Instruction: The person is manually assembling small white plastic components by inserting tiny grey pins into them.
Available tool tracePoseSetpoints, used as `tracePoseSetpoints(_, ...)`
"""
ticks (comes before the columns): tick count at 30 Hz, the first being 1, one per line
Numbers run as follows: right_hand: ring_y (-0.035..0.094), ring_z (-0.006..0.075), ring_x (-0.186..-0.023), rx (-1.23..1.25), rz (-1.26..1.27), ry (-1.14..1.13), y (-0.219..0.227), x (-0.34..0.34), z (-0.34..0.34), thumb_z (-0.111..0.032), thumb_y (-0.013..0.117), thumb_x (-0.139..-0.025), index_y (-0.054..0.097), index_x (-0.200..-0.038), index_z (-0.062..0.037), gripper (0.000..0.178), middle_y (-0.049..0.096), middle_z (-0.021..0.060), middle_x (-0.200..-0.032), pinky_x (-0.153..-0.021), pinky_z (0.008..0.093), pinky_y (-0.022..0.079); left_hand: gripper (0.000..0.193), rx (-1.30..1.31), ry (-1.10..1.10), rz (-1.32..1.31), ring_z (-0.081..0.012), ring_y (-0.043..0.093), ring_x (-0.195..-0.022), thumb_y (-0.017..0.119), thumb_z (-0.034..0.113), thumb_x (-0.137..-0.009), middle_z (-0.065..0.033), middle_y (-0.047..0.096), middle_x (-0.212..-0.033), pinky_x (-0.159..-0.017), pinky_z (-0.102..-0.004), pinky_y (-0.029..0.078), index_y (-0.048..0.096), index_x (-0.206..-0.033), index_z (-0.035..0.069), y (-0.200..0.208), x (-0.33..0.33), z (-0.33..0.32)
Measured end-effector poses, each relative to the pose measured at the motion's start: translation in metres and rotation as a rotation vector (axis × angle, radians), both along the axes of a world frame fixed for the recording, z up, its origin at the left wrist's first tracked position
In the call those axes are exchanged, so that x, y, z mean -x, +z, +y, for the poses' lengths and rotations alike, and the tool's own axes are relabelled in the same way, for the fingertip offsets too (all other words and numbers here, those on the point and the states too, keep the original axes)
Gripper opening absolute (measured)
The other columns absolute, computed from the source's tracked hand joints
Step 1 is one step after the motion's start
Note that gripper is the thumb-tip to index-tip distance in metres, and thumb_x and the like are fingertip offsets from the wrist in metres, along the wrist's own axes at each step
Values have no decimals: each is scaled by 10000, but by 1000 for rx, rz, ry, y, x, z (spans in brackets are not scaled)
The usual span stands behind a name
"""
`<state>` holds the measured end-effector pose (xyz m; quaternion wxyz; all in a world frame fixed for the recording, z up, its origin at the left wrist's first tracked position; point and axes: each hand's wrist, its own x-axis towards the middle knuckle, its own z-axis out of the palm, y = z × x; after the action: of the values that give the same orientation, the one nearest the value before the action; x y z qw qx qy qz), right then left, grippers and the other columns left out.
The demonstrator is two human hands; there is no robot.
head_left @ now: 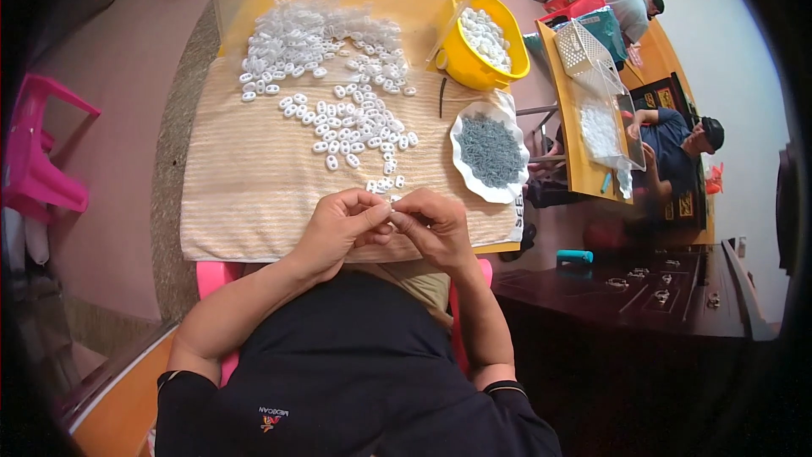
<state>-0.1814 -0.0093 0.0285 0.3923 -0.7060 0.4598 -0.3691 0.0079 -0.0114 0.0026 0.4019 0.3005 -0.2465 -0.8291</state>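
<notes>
Fingertip grip on both sides: from my remote seat, the left hand [338, 224] and right hand [440, 224] meet over the near edge of the bench [499, 247], thumbs and forefingers pinching a small pale piece [392, 209] between them, mostly hidden, so I cannot tell its exact form. To do this well, I judge that one hand should hold firm while the other aligns and presses, with the work low over the striped cloth [241, 178] to catch a drop. Just ahead of the fingertips lie loose white two-holed pieces [347, 123], the nearest easily nudged by a knuckle. Beyond them rests a heap of clear plastic parts [313, 30]. To the right, a wavy-edged white dish [459, 156] holds small grey parts [491, 148], so a reach there should clear its rim. A thin black strip [442, 97] lies beside the dish; the yellow basin [474, 76] behind could block a longer reach. Farther right, a co-worker [668, 140] sits at another bench [584, 178], well apart
</notes>
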Motion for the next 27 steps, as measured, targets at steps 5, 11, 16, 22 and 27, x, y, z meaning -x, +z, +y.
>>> tracePoseSetpoints(5, 601, 126, -715, -110, -211, 56, -3, 4, 3, 15, 674, -829, 662, -899, 30, 73, 627, 94, -861, -617, 242, 482, 111, -53, -49, 30, -121, 640, -777, 623, 90, -906, -65, 650, -871, -702, -248, 557, 610, -972, 3, 8, -1, 2)
tracePoseSetpoints(11, 616, 139, -748, -285, -416, 104, -11, 9, 6, 13, 649, -849, 647, -928, 52, 88, 611, 99, -887, -659, 245, 510, 96, -61, -113, 56, -124, 644, -753, 654, 71, -883, -67, 653, -858, -693, -243, 563, 617, -946, 9, 7, -1, 2)
tracePoseSetpoints(16, 619, 141, -752, -460, -541, 99, -5, 10, 8, 21, 639, -854, 630, -947, 60, 101, 605, 99, -902, -675, 239, 514, 143, -65, -157, 101, -122, 641, -761, 665, 76, -875, -61, 649, -868, -703, -246, 562, 618, -997, 17, 9, -1, 2)
tracePoseSetpoints(22, 561, 79, -692, 59, -3, -307, -3, 47, -9, 35, 633, -860, 630, -942, 34, 82, 587, 39, -836, -609, 212, 462, 205, -118, -157, 47, -122, 643, -745, 640, 59, -886, -35, 639, -866, -706, -256, 568, 605, -1086, 37, 10, 0, 2)
tracePoseSetpoints(27, 592, 166, -691, 234, 304, -407, 10, 91, -42, -22, 655, -831, 656, -957, 2, 128, 618, 103, -852, -637, 258, 473, 194, -103, -157, 74, -127, 634, -778, 661, 72, -878, -36, 632, -867, -727, -270, 563, 611, -1059, 25, 9, 0, 3)
